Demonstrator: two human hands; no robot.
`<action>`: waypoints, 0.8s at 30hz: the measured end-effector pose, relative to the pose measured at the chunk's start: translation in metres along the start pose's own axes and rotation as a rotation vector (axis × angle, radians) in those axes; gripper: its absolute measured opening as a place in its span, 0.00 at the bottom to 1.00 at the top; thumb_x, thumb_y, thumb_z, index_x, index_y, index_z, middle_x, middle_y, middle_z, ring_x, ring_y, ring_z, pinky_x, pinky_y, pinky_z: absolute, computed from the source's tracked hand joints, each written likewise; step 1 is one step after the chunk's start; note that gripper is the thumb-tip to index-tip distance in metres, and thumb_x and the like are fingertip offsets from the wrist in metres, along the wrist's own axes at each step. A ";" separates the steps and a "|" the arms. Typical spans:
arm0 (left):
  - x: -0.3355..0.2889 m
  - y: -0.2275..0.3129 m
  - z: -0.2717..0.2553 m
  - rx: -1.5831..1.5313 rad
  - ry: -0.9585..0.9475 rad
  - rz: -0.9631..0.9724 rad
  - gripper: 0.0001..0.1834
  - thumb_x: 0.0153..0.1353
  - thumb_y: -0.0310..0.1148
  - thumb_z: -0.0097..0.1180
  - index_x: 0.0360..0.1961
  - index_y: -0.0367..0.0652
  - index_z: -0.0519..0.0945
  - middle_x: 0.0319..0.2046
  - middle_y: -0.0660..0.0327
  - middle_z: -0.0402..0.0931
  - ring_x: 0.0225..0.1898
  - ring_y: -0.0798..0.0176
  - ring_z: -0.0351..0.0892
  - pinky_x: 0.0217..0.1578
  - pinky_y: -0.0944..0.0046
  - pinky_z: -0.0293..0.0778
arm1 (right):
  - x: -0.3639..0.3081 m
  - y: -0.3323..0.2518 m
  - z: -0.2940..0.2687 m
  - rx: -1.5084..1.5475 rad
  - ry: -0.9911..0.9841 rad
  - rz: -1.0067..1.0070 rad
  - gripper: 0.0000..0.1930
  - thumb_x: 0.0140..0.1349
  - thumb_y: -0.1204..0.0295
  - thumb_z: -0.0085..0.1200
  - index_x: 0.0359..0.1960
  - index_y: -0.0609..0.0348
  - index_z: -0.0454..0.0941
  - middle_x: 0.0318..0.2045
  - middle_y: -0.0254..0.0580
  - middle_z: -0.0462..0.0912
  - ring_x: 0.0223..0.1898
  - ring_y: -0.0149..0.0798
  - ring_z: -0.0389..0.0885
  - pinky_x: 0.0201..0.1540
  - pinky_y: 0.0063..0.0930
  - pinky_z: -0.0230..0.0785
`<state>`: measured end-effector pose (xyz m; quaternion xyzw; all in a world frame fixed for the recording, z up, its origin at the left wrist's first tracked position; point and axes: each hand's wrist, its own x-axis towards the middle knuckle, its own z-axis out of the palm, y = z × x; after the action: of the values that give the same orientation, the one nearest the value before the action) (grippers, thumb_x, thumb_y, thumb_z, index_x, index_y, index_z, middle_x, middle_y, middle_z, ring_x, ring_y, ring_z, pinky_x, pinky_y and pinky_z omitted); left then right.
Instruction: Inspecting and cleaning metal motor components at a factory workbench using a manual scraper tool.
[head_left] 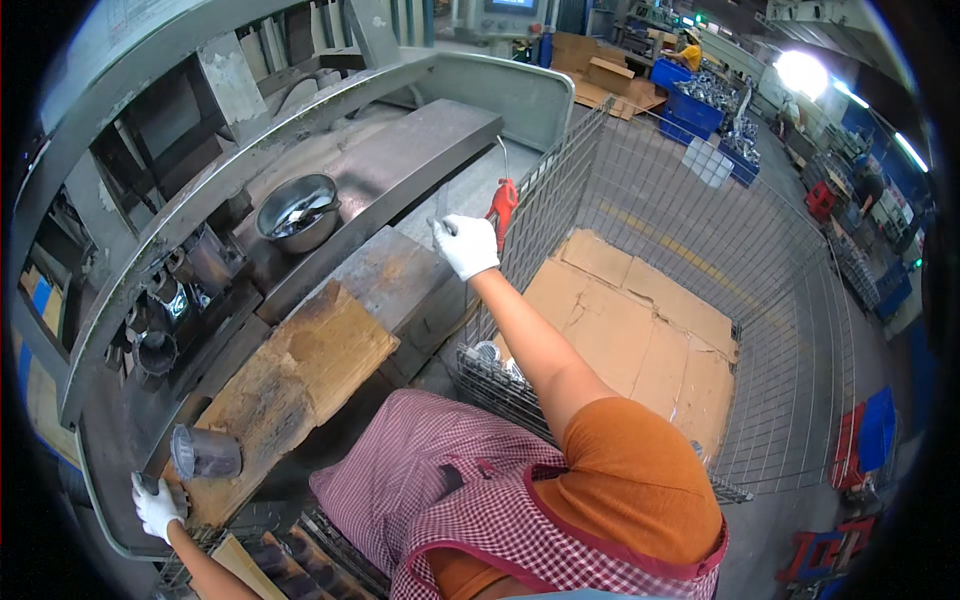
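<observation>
My right hand (466,247), in a white glove, hovers over the far end of the metal ledge with its fingers curled; anything inside them is hidden. Just beyond it a red air blow gun (503,205) with a thin bent nozzle hangs at the wire cage's edge. At the lower left my left hand (157,508), also gloved, has bent fingers beside a toothed dark metal part (178,498). What those fingers grip is not clear. A grey metal cylinder (207,453) lies on its side nearby, on a stained cardboard sheet (300,375).
A steel bowl (300,232) with small metal pieces sits on the machine bed. Metal fixtures (155,350) stand at left. The wire cage (640,190) on my right has a cardboard-lined bottom (630,310). Blue bins (692,112) and a person in yellow (690,52) are farther off.
</observation>
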<state>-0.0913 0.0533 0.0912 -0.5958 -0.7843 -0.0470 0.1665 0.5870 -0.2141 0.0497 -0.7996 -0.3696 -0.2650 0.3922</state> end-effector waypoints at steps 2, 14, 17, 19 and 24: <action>-0.001 0.001 -0.002 -0.017 -0.077 0.012 0.38 0.57 0.52 0.56 0.68 0.73 0.56 0.64 0.62 0.64 0.61 0.53 0.67 0.53 0.43 0.68 | 0.001 0.000 0.002 0.009 -0.009 0.007 0.21 0.62 0.54 0.51 0.16 0.54 0.75 0.16 0.49 0.78 0.21 0.52 0.79 0.26 0.43 0.69; -0.004 0.002 -0.006 -0.019 -0.016 0.020 0.35 0.58 0.51 0.56 0.67 0.71 0.59 0.62 0.64 0.66 0.59 0.53 0.70 0.52 0.45 0.68 | -0.002 0.000 0.002 0.025 0.041 0.006 0.19 0.60 0.56 0.54 0.16 0.54 0.76 0.16 0.49 0.78 0.20 0.52 0.78 0.25 0.43 0.69; -0.004 0.003 -0.005 -0.020 -0.027 0.018 0.35 0.58 0.51 0.55 0.67 0.71 0.59 0.61 0.64 0.67 0.59 0.53 0.70 0.52 0.45 0.68 | -0.002 0.000 0.001 0.016 0.029 0.006 0.19 0.60 0.55 0.54 0.16 0.54 0.76 0.16 0.49 0.78 0.20 0.52 0.78 0.25 0.43 0.69; -0.004 0.002 -0.007 -0.018 -0.049 0.013 0.35 0.59 0.52 0.55 0.67 0.71 0.59 0.61 0.63 0.67 0.59 0.53 0.70 0.52 0.44 0.68 | -0.001 0.000 0.001 0.014 0.037 -0.006 0.19 0.60 0.55 0.54 0.16 0.54 0.77 0.16 0.49 0.78 0.20 0.52 0.78 0.25 0.43 0.69; -0.004 0.006 -0.009 -0.020 0.009 0.021 0.35 0.59 0.52 0.54 0.68 0.71 0.58 0.61 0.63 0.68 0.58 0.52 0.70 0.52 0.45 0.67 | 0.001 0.000 -0.001 0.038 0.031 0.003 0.19 0.60 0.54 0.54 0.18 0.54 0.79 0.17 0.50 0.78 0.21 0.53 0.78 0.26 0.43 0.69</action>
<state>-0.0825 0.0485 0.0980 -0.6053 -0.7768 -0.0556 0.1645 0.5874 -0.2145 0.0507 -0.7883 -0.3672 -0.2697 0.4135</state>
